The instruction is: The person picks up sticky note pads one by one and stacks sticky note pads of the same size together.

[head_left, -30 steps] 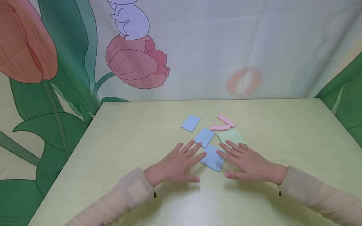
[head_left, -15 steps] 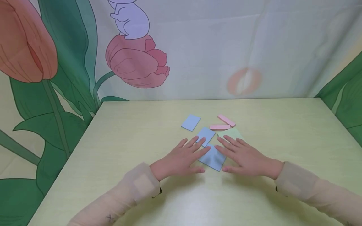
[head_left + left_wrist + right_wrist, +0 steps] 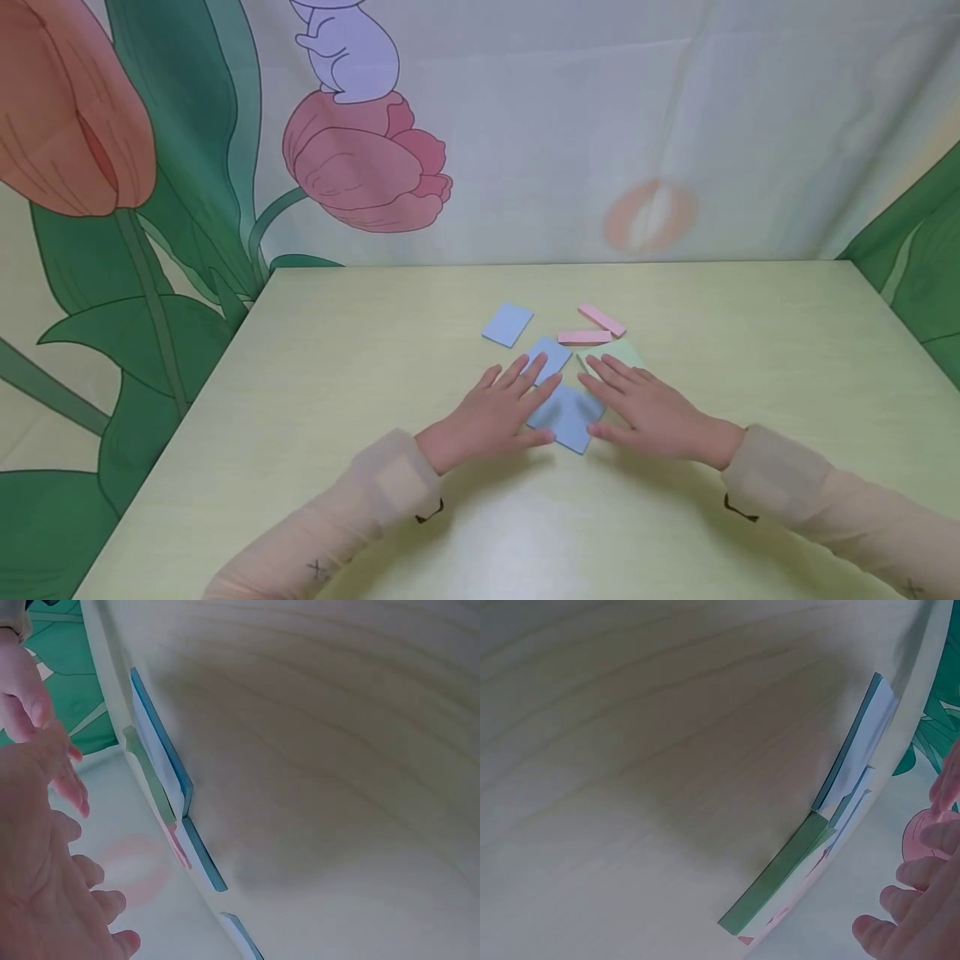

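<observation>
My left hand (image 3: pixel 495 414) hovers with spread, straight fingers over the left side of a blue square tile (image 3: pixel 567 421). Opposite it, my right hand (image 3: pixel 660 410) is spread the same way, its fingers overlapping a pale green tile (image 3: pixel 628 353) and partly hiding it. A second blue tile (image 3: pixel 557 354) lies just beyond the first, with left fingertips over it in the head view. In the left wrist view, a gap shows between the left hand (image 3: pixel 37 847) and the blue tile's edge (image 3: pixel 169 757). The right wrist view shows the right hand (image 3: pixel 919 907) raised above the green tile (image 3: pixel 776 877).
Two pink strips (image 3: pixel 583 338) lie behind the green tile, one slanted against the other's right end. A third blue tile (image 3: pixel 507 325) lies apart at the back left. The pale wooden table (image 3: pixel 360 350) meets a printed curtain (image 3: pixel 525 150) at its far edge.
Both hands have moved forward, away from the body, and slightly closer together, covering more of the tiles. The tiles and strips stay where they were.
</observation>
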A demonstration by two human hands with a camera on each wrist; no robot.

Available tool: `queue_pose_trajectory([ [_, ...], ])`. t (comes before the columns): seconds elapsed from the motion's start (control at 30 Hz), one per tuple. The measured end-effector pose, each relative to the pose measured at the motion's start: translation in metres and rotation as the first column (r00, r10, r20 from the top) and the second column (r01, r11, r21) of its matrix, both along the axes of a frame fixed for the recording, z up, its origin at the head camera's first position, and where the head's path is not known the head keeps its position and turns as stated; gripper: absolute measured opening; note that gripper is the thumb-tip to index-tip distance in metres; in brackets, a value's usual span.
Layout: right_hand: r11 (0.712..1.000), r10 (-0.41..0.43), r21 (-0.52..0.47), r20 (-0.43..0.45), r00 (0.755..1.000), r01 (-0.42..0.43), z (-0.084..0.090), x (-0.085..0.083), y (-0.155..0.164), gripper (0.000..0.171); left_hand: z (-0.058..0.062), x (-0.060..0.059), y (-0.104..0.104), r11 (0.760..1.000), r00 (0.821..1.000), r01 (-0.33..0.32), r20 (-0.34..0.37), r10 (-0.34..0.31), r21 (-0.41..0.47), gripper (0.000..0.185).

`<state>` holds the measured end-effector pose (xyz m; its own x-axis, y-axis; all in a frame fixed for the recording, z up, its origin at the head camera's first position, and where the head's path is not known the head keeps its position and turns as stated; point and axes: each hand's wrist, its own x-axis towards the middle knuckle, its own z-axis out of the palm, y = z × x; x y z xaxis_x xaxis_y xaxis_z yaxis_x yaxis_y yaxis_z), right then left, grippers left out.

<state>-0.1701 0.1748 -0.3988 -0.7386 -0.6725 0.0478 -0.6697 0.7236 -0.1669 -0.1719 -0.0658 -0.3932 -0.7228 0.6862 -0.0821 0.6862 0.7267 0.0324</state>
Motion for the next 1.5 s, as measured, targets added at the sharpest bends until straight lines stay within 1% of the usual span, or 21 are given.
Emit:
queue_pose_trajectory([
  [0.2,0.997,-0.058,-0.059,-0.008,0.998,0.057,-0.001,0.0,-0.004,0.064,-0.007,-0.003,0.006,0.999,0.999,-0.03,0.039,0.03,-0.021,0.071],
  [0.3,0.989,-0.109,-0.1,0.001,0.994,0.109,-0.001,0.0,-0.008,0.059,-0.01,-0.004,0.009,0.998,0.998,-0.048,0.049,0.05,-0.028,0.069],
  [0.37,0.98,-0.153,-0.124,0.017,0.988,0.154,-0.002,0.0,-0.01,0.054,-0.011,-0.004,0.011,0.998,0.997,-0.058,0.045,0.058,-0.017,0.067],
  [0.47,0.96,-0.22,-0.161,0.067,0.973,0.228,-0.002,-0.002,-0.013,0.045,-0.01,-0.003,0.014,0.997,0.996,-0.074,0.044,0.073,0.012,0.061],
  [0.57,0.936,-0.269,-0.193,0.145,0.952,0.294,-0.001,-0.004,-0.015,0.035,-0.008,-0.002,0.017,0.994,0.994,-0.101,0.04,0.1,0.044,0.055],
  [0.63,0.924,-0.285,-0.206,0.192,0.939,0.322,0.0,-0.006,-0.016,0.029,-0.009,-0.003,0.019,0.989,0.99,-0.135,0.056,0.133,0.05,0.051],
  [0.73,0.907,-0.306,-0.214,0.256,0.917,0.362,0.002,-0.008,-0.016,0.02,-0.011,-0.007,0.022,0.979,0.977,-0.194,0.096,0.188,0.054,0.043],
  [0.77,0.897,-0.314,-0.217,0.298,0.901,0.385,0.002,-0.008,-0.016,0.018,-0.012,-0.008,0.022,0.976,0.972,-0.212,0.111,0.205,0.056,0.039],
  [0.8,0.883,-0.326,-0.216,0.354,0.876,0.416,0.002,-0.009,-0.015,0.017,-0.012,-0.01,0.023,0.971,0.967,-0.23,0.129,0.221,0.059,0.036],
  [0.83,0.866,-0.337,-0.215,0.417,0.844,0.452,0.002,-0.01,-0.015,0.017,-0.013,-0.011,0.023,0.969,0.963,-0.241,0.142,0.23,0.062,0.032],
  [0.87,0.847,-0.347,-0.209,0.477,0.807,0.488,0.001,-0.011,-0.015,0.016,-0.013,-0.012,0.024,0.967,0.96,-0.248,0.153,0.236,0.066,0.028],
  [0.9,0.827,-0.354,-0.202,0.536,0.766,0.524,0.001,-0.012,-0.015,0.016,-0.014,-0.013,0.024,0.965,0.957,-0.253,0.164,0.239,0.069,0.023],
  [0.97,0.781,-0.362,-0.184,0.646,0.673,0.597,0.0,-0.013,-0.014,0.017,-0.014,-0.014,0.024,0.962,0.952,-0.262,0.186,0.245,0.075,0.015],
  [1.0,0.764,-0.36,-0.178,0.68,0.638,0.621,0.0,-0.014,-0.014,0.017,-0.014,-0.015,0.024,0.961,0.949,-0.266,0.195,0.248,0.076,0.013],
  [1.03,0.75,-0.355,-0.173,0.709,0.609,0.638,-0.001,-0.014,-0.014,0.017,-0.014,-0.015,0.024,0.96,0.947,-0.269,0.202,0.249,0.077,0.012],
  [1.07,0.741,-0.349,-0.169,0.729,0.589,0.65,-0.002,-0.015,-0.014,0.018,-0.013,-0.015,0.024,0.958,0.945,-0.274,0.208,0.253,0.079,0.012],
  [1.13,0.724,-0.336,-0.168,0.761,0.555,0.669,-0.003,-0.016,-0.014,0.017,-0.013,-0.016,0.024,0.955,0.94,-0.286,0.217,0.263,0.081,0.014],
  [1.2,0.714,-0.321,-0.169,0.784,0.532,0.68,-0.005,-0.016,-0.013,0.017,-0.012,-0.016,0.025,0.951,0.935,-0.299,0.225,0.275,0.081,0.015],
  [1.23,0.714,-0.312,-0.17,0.791,0.525,0.68,-0.006,-0.016,-0.013,0.017,-0.012,-0.016,0.025,0.948,0.931,-0.307,0.23,0.282,0.08,0.016],
  [1.33,0.7,-0.307,-0.167,0.807,0.504,0.694,-0.01,-0.016,-0.014,0.017,-0.012,-0.017,0.026,0.942,0.921,-0.327,0.247,0.3,0.077,0.018],
  [1.5,0.696,-0.298,-0.158,0.824,0.482,0.701,-0.016,-0.017,-0.014,0.016,-0.012,-0.018,0.028,0.933,0.909,-0.353,0.263,0.323,0.073,0.02],
])
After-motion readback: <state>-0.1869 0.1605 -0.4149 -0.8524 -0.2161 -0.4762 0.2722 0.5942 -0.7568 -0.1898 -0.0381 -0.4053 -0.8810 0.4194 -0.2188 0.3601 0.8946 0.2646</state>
